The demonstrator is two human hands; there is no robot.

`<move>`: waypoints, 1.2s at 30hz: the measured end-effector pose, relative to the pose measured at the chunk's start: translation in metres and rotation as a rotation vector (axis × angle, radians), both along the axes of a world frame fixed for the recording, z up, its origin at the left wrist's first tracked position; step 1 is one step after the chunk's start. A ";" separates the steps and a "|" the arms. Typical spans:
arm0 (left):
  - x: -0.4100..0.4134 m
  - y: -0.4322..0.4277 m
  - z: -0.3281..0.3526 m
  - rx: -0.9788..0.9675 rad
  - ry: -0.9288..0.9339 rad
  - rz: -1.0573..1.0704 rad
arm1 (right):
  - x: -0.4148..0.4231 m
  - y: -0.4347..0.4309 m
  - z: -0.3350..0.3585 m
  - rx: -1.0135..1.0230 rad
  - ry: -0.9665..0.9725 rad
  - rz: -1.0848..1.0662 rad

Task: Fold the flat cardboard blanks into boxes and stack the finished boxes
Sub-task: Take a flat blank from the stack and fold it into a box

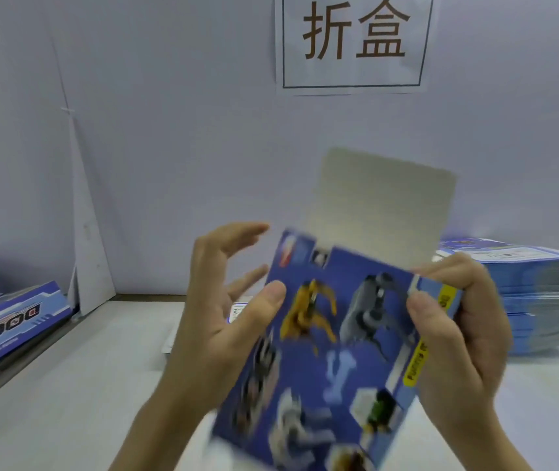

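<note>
Two grips meet blue printed cardboard blank [339,351], mid-air over white worktop [67,385], near us. Our right grip [468,334] clamped on its right edge. Our left grip [217,321] apart, fingers spread, thumb touching left edge. Far right: stack of flat blue blanks [543,300].

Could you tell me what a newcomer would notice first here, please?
First, the blue cardboard blank printed with dogs, mid-frame, its grey flap standing up: the right hand grips its right edge, and the left hand, fingers spread, rests its thumb on the left edge. Above, a wall sign shows two large characters; a stack of flat blanks sits at right.
</note>
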State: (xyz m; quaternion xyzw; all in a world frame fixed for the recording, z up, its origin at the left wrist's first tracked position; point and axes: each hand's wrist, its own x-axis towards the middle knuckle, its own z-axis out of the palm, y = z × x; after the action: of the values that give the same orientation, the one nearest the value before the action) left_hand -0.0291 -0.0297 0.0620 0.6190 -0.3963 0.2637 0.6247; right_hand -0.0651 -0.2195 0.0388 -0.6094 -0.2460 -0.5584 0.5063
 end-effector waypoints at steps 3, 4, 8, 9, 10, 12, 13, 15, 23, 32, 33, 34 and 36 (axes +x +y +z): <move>0.000 0.008 0.002 0.273 -0.015 0.127 | 0.005 -0.002 0.002 0.023 -0.173 -0.310; 0.000 0.006 -0.003 0.383 -0.036 0.156 | 0.007 -0.002 0.001 0.011 -0.214 -0.367; -0.006 -0.024 -0.022 0.556 -0.095 0.348 | 0.007 0.004 -0.002 -0.066 -0.177 -0.317; -0.004 -0.029 -0.025 0.542 -0.116 0.387 | 0.007 0.006 -0.002 -0.116 -0.156 -0.303; 0.001 -0.030 -0.028 0.519 -0.146 0.408 | 0.007 0.006 -0.001 -0.153 -0.148 -0.287; 0.014 -0.023 -0.031 0.472 -0.229 0.428 | 0.005 0.003 0.005 -0.080 -0.131 -0.245; 0.021 -0.017 -0.032 0.477 -0.290 0.455 | 0.005 -0.002 0.007 0.008 -0.118 -0.272; 0.033 -0.009 -0.036 0.529 -0.412 0.497 | 0.005 -0.014 0.011 0.166 -0.028 -0.405; 0.051 0.004 -0.049 0.535 -0.551 0.443 | 0.008 -0.052 0.022 0.371 0.515 0.080; 0.044 -0.019 -0.056 0.489 -0.461 0.389 | 0.025 -0.043 0.006 0.587 1.234 0.775; 0.044 -0.011 -0.052 0.498 -0.423 0.382 | 0.024 -0.047 0.008 0.542 1.195 0.739; 0.045 -0.007 -0.047 0.503 -0.406 0.373 | 0.022 -0.052 0.009 0.491 1.130 0.678; 0.045 0.002 -0.040 0.520 -0.402 0.391 | 0.017 -0.058 0.013 0.373 0.929 0.477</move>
State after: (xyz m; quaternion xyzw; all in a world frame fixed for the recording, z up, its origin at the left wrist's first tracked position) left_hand 0.0162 -0.0272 0.0225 0.7567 -0.4392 0.3844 0.2944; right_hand -0.0476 -0.2780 0.0520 -0.6190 -0.0249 -0.1347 0.7734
